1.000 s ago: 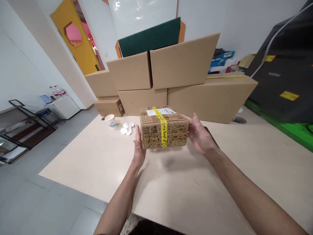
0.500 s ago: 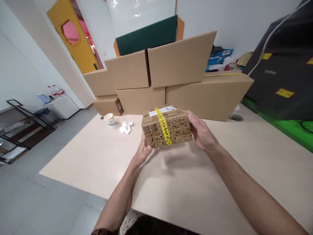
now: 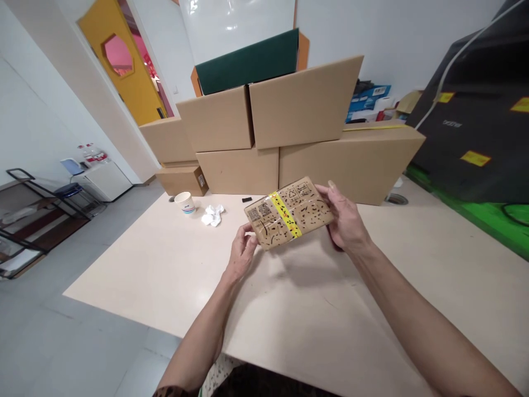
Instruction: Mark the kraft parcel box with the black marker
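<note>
A small cardboard box (image 3: 312,212) with dark speckles, printed marks and a strip of yellow tape is held above the table (image 3: 165,264), tilted so one printed face points toward me. My left hand (image 3: 243,251) grips its lower left corner, thumb in front and fingers behind. On the far side, my right hand (image 3: 344,218) holds the right end, its thumb raised near the top edge and its other fingers partly hidden. Behind the box lies a small black object (image 3: 247,199), too small to name.
A paper cup (image 3: 184,203) and a crumpled white tissue (image 3: 212,215) are on the table's left. Large cardboard boxes (image 3: 306,107) are stacked along the back, with a dark green box (image 3: 248,62) on top. A big black covered object (image 3: 467,110) stands at right.
The box has been turned in my hands: its top with the white label no longer shows, and the taped face tips up toward me. The small black object has come into view.
</note>
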A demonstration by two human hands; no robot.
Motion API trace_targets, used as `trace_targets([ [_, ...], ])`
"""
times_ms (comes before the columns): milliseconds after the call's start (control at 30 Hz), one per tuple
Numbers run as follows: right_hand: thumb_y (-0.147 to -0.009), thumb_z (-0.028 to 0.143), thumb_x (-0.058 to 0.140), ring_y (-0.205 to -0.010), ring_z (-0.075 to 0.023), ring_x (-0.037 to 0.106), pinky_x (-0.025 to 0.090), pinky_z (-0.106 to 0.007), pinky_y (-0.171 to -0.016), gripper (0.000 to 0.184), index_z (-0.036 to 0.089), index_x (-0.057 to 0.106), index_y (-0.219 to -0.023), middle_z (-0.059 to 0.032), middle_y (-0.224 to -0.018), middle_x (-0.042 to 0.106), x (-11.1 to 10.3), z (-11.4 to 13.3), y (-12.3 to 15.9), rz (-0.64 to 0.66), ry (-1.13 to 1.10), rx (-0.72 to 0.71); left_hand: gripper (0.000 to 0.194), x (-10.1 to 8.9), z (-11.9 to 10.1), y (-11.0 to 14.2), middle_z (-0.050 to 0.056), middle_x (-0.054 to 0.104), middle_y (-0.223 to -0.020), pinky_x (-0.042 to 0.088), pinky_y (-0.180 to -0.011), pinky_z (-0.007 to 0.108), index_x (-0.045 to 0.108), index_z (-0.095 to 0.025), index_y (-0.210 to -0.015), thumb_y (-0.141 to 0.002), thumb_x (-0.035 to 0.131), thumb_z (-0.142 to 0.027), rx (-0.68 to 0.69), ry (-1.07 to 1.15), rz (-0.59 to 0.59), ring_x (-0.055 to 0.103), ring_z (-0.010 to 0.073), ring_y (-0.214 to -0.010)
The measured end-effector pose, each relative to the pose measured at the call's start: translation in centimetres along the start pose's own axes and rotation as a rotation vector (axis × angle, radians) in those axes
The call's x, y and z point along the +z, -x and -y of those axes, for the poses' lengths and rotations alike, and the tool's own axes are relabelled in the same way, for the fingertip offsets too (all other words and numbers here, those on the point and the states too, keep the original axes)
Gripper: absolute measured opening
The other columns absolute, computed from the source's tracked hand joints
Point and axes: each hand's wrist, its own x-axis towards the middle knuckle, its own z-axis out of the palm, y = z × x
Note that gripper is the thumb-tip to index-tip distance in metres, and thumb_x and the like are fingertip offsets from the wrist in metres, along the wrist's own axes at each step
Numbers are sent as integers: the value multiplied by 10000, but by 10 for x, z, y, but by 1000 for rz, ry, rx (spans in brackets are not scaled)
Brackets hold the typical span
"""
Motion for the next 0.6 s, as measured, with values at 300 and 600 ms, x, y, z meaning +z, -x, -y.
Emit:
trace_targets([
  [300,-839,693,663,-1336,-320,599,397,-546,-1187,455,300,793,-1028,-48,-1189,778,17,-6,2,37,7,-59,1201,-3,-2,-2,169,252,-1684,187,-1271,563,277,-269,-1599,-648,724,-850,108,87,-55,237,417,-1556],
  [600,-796,796,586,-1283,-291,611,424,-515,-1159,586,292,727,-1061,-43,-1261,719,30,-29,-47,-147,19,-61,537,8,-14,9,101,740,-1075,527,-894,445,741,-250,-1252,-978,492,-639,195,-97,4,659,275,-948],
])
